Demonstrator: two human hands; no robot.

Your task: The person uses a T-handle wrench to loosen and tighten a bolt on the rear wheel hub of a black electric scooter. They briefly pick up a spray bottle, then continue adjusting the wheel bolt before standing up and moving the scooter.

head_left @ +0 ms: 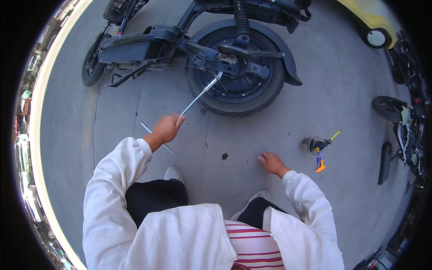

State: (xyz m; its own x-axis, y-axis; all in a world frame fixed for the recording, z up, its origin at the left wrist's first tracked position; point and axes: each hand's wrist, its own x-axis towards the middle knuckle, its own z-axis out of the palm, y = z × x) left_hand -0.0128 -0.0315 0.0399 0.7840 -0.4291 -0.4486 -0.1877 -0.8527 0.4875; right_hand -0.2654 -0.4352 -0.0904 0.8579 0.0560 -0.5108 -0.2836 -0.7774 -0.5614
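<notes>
White jacket [180, 236] | left fingers [176, 119] grip T-wrench [193, 104], shaft beyond them | right fingers [265, 157] curled

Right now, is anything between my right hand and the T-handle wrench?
Nothing visible stands in the way: only pavement with a small dark patch lies between your right hand and the T-handle wrench your left hand grips.

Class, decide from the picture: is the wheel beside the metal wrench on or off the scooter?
On: the wheel sits beneath a curved black fender, and a frame arm crosses its side.
</notes>
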